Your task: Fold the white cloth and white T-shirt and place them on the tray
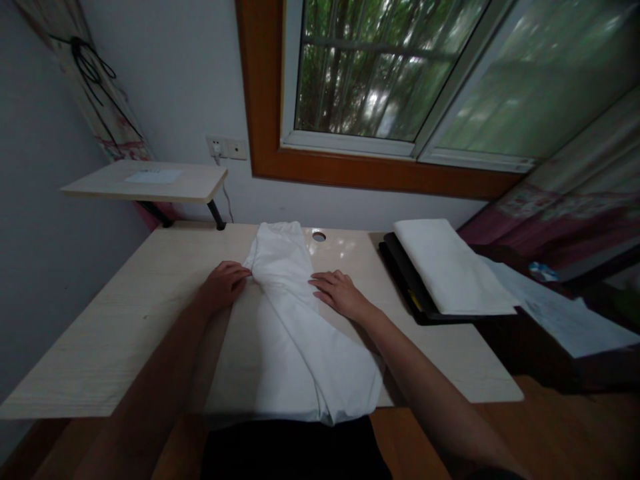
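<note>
A white cloth garment (280, 333) lies lengthwise on the table, narrow at the far end and wide at the near edge. One layer is folded diagonally across it, and the cloth bunches slightly between my hands. At its left edge, my left hand (225, 287) is closed, its fingertips pinching the cloth. My right hand (343, 293) rests opposite, palm down, with fingers stretched out and their tips touching the right edge. Exactly which kind of garment it is cannot be made out.
A pale wooden table (145, 313) holds a raised shelf (150, 181) at back left. To the right, folded white cloth (450, 270) lies on a black folder-like stack (400, 283). Papers (565, 313) lie farther right. A round cable hole (319, 237) is near the back edge.
</note>
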{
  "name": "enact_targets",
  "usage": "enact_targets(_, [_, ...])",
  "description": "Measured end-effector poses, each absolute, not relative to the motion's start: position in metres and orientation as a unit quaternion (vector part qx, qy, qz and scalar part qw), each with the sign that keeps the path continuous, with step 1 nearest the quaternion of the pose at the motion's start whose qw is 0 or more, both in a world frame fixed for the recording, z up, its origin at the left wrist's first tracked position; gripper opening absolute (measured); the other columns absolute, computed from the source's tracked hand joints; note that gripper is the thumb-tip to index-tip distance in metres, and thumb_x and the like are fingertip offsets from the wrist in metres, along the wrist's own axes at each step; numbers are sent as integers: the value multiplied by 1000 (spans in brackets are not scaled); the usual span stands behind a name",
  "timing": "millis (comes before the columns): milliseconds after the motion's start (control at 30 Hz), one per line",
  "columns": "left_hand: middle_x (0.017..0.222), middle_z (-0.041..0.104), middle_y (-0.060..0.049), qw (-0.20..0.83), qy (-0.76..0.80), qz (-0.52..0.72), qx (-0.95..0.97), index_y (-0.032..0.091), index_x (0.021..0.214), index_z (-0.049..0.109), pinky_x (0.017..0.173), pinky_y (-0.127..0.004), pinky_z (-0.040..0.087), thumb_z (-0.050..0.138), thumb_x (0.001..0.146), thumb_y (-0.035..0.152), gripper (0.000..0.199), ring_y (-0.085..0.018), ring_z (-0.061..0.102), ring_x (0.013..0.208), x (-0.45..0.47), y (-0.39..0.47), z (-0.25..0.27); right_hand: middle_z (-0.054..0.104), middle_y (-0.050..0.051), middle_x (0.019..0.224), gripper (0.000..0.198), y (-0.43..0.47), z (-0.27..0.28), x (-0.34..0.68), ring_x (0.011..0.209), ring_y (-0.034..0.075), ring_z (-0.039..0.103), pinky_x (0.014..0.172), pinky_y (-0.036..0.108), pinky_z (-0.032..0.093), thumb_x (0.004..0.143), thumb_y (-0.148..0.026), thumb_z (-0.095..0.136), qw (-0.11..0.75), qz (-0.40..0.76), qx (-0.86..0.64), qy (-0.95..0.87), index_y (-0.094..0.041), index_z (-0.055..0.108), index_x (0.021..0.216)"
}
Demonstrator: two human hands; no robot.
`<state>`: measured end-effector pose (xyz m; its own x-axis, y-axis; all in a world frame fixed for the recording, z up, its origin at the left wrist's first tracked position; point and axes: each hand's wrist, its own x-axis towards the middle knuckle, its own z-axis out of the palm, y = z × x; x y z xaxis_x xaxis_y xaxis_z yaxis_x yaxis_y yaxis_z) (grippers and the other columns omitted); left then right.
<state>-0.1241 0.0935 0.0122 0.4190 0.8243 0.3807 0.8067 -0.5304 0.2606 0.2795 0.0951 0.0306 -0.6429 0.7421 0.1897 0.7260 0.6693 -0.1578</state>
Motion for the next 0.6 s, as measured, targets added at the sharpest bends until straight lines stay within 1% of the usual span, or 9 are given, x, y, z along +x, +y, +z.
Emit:
enact_targets(100, [122,74,-5,40,467,235,852,25,122,74,110,-49,47,47,100,35,37,-26,58,121,-118,90,17,57,6,148,41,93,32,298,118,28,54,99,45,43,106,-47,49,115,24,-425,-898,-34,61,143])
enact_targets(233, [128,73,-5,42,467,232,852,25,127,72,111,-50,46,47,100,39,39,-27,55,126,-114,89,17,58,6,147,39,94,30,311,117,28,55,100,43,43,107,-45,47,126,15,-429,-894,-33,63,141])
enact_targets(333, [134,70,-6,31,474,222,852,25,130,70,113,-51,44,47,100,42,41,-27,54,129,-114,92,14,58,6,147,40,92,29,308,120,27,53,103,44,42,107,-46,47,139,21,-435,-889,-31,64,140])
enact_targets(467, [142,65,-4,5,503,198,841,26,134,68,114,-52,42,47,101,44,44,-29,52,133,-115,95,8,56,8,150,43,89,32,293,124,27,52,106,45,42,109,-44,44,163,33,-436,-884,-29,59,146])
enact_targets(600, [147,61,-2,-23,540,182,822,29,139,64,117,-54,37,49,100,46,46,-33,49,138,-114,95,6,54,6,151,41,93,32,271,126,28,51,108,46,42,108,-46,46,155,33,-411,-898,-29,62,142])
